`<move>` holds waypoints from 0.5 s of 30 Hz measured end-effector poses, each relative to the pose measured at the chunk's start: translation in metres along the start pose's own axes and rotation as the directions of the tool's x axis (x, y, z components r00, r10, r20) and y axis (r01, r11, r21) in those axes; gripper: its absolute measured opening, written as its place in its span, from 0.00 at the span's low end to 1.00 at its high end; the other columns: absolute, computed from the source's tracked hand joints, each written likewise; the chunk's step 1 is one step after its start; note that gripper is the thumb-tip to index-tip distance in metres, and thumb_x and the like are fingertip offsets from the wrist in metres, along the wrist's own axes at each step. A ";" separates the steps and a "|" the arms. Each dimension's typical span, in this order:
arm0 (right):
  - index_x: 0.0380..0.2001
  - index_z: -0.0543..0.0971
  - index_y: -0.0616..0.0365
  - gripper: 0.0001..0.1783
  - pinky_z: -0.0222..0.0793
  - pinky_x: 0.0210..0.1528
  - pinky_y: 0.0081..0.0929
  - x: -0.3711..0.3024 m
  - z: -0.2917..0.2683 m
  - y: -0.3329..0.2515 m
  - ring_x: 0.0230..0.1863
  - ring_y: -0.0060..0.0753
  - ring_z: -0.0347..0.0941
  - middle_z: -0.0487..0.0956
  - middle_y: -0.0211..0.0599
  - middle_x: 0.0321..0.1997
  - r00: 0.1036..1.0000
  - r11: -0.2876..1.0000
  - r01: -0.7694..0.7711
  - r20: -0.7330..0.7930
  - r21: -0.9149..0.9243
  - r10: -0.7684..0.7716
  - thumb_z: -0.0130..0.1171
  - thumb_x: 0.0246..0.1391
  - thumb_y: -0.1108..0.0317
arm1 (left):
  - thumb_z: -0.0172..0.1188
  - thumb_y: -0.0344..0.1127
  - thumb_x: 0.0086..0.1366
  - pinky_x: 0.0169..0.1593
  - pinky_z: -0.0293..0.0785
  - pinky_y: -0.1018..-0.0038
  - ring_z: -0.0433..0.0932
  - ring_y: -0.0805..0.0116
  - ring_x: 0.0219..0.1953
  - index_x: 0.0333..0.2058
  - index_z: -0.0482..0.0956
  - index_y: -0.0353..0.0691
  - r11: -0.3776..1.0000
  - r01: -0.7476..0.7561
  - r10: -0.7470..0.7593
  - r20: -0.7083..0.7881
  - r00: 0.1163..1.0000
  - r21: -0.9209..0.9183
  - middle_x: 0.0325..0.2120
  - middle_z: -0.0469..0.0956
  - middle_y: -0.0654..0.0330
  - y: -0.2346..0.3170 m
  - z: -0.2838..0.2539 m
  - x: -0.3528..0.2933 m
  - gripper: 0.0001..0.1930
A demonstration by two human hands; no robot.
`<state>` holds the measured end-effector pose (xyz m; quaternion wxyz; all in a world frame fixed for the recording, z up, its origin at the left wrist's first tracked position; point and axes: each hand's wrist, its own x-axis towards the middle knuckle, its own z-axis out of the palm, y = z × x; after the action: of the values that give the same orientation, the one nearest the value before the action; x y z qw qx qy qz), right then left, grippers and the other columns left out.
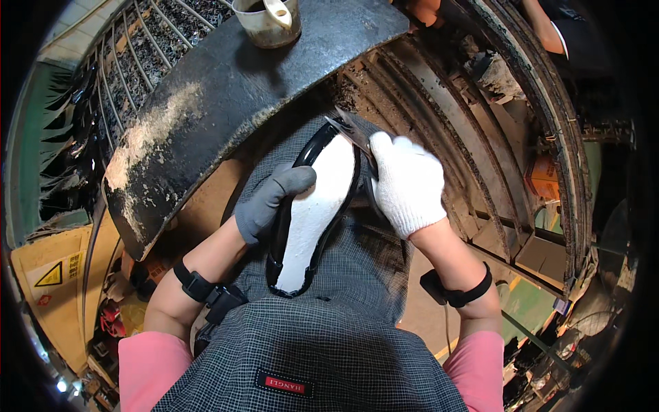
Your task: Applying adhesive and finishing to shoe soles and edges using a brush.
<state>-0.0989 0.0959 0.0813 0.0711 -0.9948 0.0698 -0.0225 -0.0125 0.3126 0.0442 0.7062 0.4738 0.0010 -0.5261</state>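
A black glossy shoe (319, 147) lies sole up over my lap, toe pointing away from me, its long white underside (316, 206) facing up. My left hand (269, 199), in a grey glove, grips the shoe's left side, the thumb pressed on the white surface. In a white knitted glove, my right hand (408, 182) is closed around a pair of scissors (353, 134). Their metal blades stand apart at the toe edge of the shoe. Dark handles run down beside the palm, partly hidden by the glove.
A dark, worn curved tabletop (220, 117) stands ahead, bearing a dirty cup (271, 27) with a pale handle inside. Curved metal racks (473, 130) sweep along the right. Black scraps lie behind bars (147, 48) at far left. Another person's arm (542, 27) shows at the upper right.
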 end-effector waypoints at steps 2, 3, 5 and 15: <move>0.39 0.74 0.52 0.11 0.75 0.33 0.46 -0.007 0.007 0.003 0.30 0.54 0.80 0.79 0.46 0.29 0.999 1.000 0.003 -0.034 -0.013 -0.004 0.60 0.54 0.64 | 0.61 0.50 0.67 0.41 0.80 0.75 0.84 0.71 0.34 0.46 0.82 0.33 0.999 0.012 -0.011 -0.012 1.000 0.050 0.35 0.84 0.58 0.003 0.005 -0.001 0.23; 0.39 0.74 0.52 0.11 0.75 0.33 0.47 -0.010 0.007 0.003 0.30 0.54 0.80 0.79 0.46 0.26 0.998 1.000 -0.010 0.059 -0.016 0.011 0.60 0.54 0.63 | 0.60 0.49 0.67 0.42 0.80 0.75 0.84 0.71 0.35 0.45 0.82 0.33 0.995 0.025 -0.022 -0.026 0.999 0.101 0.35 0.84 0.58 0.005 0.006 -0.002 0.22; 0.36 0.73 0.54 0.12 0.75 0.34 0.49 -0.020 -0.005 -0.001 0.28 0.56 0.80 0.79 0.46 0.22 0.991 0.999 -0.006 0.130 0.038 0.001 0.62 0.53 0.61 | 0.61 0.50 0.66 0.46 0.81 0.72 0.84 0.68 0.40 0.52 0.78 0.33 0.996 0.047 -0.047 0.009 0.999 0.082 0.41 0.83 0.56 0.005 -0.005 -0.001 0.26; 0.47 0.76 0.53 0.21 0.76 0.39 0.47 0.050 -0.027 -0.025 0.36 0.57 0.81 0.83 0.49 0.33 0.992 0.977 0.099 0.055 0.191 -0.111 0.68 0.54 0.56 | 0.72 0.59 0.52 0.61 0.72 0.66 0.76 0.62 0.55 0.67 0.59 0.32 0.749 -0.570 0.646 -0.178 0.743 0.338 0.54 0.75 0.53 0.047 -0.002 -0.060 0.52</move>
<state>-0.0480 0.1094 0.1130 0.1658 -0.9861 0.0122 -0.0002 -0.0030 0.3582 0.1048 0.7631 0.6065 -0.1233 -0.1862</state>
